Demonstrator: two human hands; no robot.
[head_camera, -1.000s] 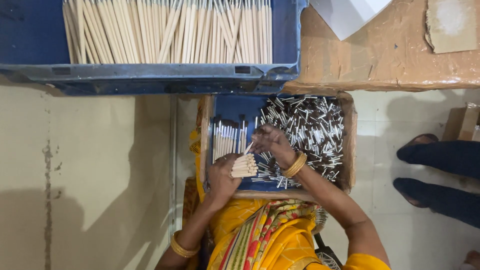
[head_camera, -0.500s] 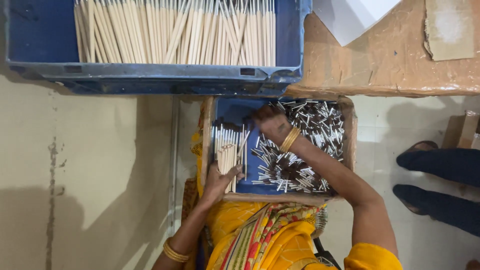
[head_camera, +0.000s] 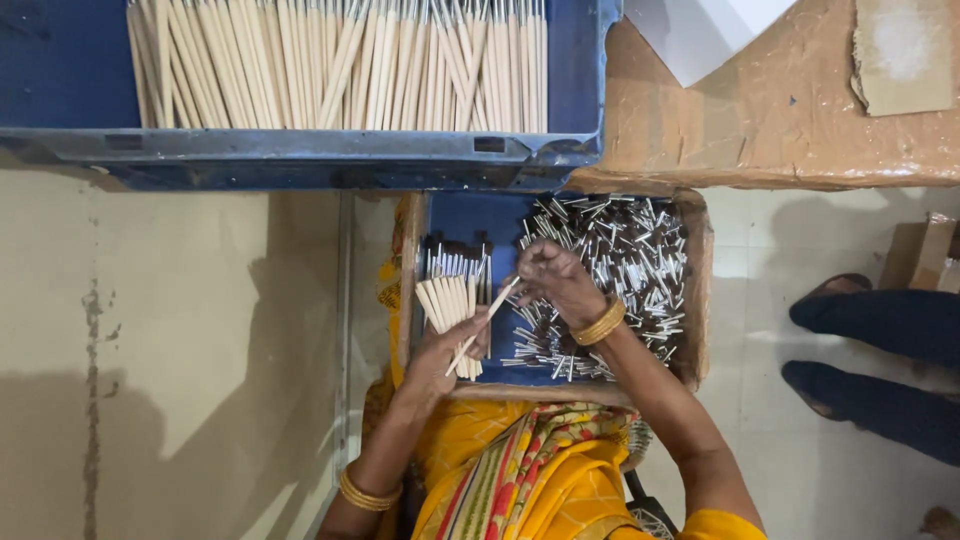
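Note:
A wooden tray (head_camera: 696, 300) on my lap holds a heap of small silver and dark brush heads (head_camera: 620, 270) on the right and a row of finished pale-handled brushes (head_camera: 452, 290) on the left. My left hand (head_camera: 447, 352) grips one thin pale wooden stick (head_camera: 482, 325), angled up to the right. My right hand (head_camera: 555, 283), with gold bangles at the wrist, pinches a small piece at the stick's upper tip, over the heap.
A blue crate (head_camera: 300, 155) full of long pale wooden sticks (head_camera: 350, 60) stands in front of me. A cardboard box (head_camera: 800, 110) sits at upper right. Another person's dark-clad legs (head_camera: 880, 350) are on the tiled floor at right.
My right hand drew back from the far side of the heap to the stick's tip. My left hand let go of the bundle in the tray and now holds a single stick.

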